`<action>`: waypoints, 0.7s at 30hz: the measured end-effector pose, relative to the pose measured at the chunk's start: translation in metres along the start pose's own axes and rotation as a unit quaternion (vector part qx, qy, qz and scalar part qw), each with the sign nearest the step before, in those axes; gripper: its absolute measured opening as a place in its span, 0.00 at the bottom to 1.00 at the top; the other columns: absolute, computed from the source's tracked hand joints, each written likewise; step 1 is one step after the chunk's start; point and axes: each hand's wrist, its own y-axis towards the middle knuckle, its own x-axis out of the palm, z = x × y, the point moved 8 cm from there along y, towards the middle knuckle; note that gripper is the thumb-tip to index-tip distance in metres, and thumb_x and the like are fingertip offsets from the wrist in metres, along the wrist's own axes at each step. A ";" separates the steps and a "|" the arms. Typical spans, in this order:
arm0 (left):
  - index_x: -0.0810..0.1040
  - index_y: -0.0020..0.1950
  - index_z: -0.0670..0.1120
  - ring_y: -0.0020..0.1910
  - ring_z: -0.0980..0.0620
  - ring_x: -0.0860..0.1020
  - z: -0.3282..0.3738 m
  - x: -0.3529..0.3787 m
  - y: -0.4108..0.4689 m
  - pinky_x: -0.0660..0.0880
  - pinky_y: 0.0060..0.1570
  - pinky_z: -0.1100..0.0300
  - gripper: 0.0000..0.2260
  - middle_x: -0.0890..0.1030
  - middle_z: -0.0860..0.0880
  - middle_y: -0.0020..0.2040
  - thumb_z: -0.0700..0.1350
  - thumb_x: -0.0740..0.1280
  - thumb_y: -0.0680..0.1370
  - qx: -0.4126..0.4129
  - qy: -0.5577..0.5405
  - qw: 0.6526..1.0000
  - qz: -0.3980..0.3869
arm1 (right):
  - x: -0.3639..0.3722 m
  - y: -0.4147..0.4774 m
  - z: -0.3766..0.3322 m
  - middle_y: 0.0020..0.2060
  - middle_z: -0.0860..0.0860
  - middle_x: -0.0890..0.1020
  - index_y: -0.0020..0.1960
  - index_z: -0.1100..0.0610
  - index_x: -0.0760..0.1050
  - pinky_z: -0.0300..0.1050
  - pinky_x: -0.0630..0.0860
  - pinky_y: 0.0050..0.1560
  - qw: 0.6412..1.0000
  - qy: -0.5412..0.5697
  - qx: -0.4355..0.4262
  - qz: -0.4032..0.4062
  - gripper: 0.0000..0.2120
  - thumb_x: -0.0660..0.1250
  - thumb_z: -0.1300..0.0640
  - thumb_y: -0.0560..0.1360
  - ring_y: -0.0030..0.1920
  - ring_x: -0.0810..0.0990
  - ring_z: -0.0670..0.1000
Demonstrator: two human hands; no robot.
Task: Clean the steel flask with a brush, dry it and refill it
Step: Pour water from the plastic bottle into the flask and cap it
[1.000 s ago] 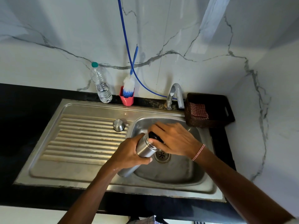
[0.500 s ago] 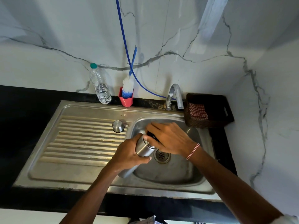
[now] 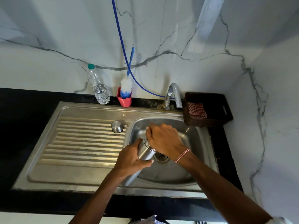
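Observation:
The steel flask (image 3: 145, 151) is held tilted over the sink basin (image 3: 196, 139), its mouth pointing up and away from me. My left hand (image 3: 129, 159) grips its body. My right hand (image 3: 165, 139) is curled over the flask's top, which hides the black stopper under the palm. The flask's steel outer cap (image 3: 117, 126) stands on the drainboard (image 3: 80, 143). A blue and white bottle brush (image 3: 126, 88) stands in a red holder (image 3: 124, 101) against the wall. A checked cloth (image 3: 196, 109) lies in a dark basket (image 3: 210, 122).
A plastic water bottle (image 3: 99, 89) with a green cap stands left of the brush. The tap (image 3: 174, 94) is behind the basin and no water runs from it. A blue hose (image 3: 119, 38) hangs down the marble wall. The drain (image 3: 161, 156) lies beneath the flask.
My right hand has turned on the flask's top and now covers the black stopper that showed before. The flask and my left hand stay almost in place.

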 end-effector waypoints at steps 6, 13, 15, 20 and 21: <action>0.81 0.55 0.53 0.45 0.55 0.85 -0.013 -0.014 -0.005 0.80 0.45 0.59 0.24 0.87 0.54 0.46 0.56 0.84 0.64 -0.054 -0.198 0.978 -0.021 | 0.035 -0.015 0.043 0.35 0.53 0.82 0.51 0.51 0.80 0.46 0.78 0.34 0.867 0.488 0.075 -0.066 0.29 0.49 0.32 0.80 0.32 0.79 0.52; 0.81 0.51 0.43 0.43 0.51 0.84 -0.013 -0.040 -0.003 0.81 0.44 0.59 0.25 0.86 0.48 0.41 0.52 0.81 0.59 -0.085 -0.419 0.902 0.066 | 0.081 -0.059 0.034 0.56 0.54 0.82 0.64 0.50 0.75 0.54 0.79 0.55 0.813 0.546 0.039 -0.197 0.15 0.67 0.53 0.78 0.54 0.82 0.52; 0.82 0.51 0.43 0.43 0.48 0.85 -0.007 -0.046 0.002 0.81 0.44 0.58 0.24 0.86 0.46 0.43 0.52 0.81 0.60 -0.076 -0.431 0.895 0.091 | 0.085 -0.064 0.019 0.59 0.47 0.80 0.67 0.45 0.71 0.50 0.80 0.59 0.829 0.512 0.022 -0.222 0.26 0.75 0.45 0.73 0.58 0.81 0.48; 0.85 0.49 0.46 0.41 0.57 0.85 0.002 -0.055 0.009 0.78 0.39 0.66 0.24 0.87 0.52 0.41 0.52 0.85 0.57 -0.076 -0.336 0.928 0.141 | 0.082 -0.050 0.004 0.56 0.41 0.82 0.68 0.40 0.67 0.39 0.80 0.54 0.881 0.445 0.060 -0.148 0.39 0.81 0.38 0.63 0.54 0.82 0.40; 0.85 0.49 0.47 0.41 0.58 0.84 0.002 -0.055 0.010 0.77 0.39 0.67 0.24 0.87 0.53 0.41 0.51 0.85 0.58 -0.071 -0.318 0.935 0.142 | 0.082 -0.047 0.001 0.55 0.41 0.83 0.68 0.42 0.67 0.38 0.81 0.53 0.882 0.449 0.065 -0.124 0.39 0.82 0.39 0.63 0.53 0.82 0.39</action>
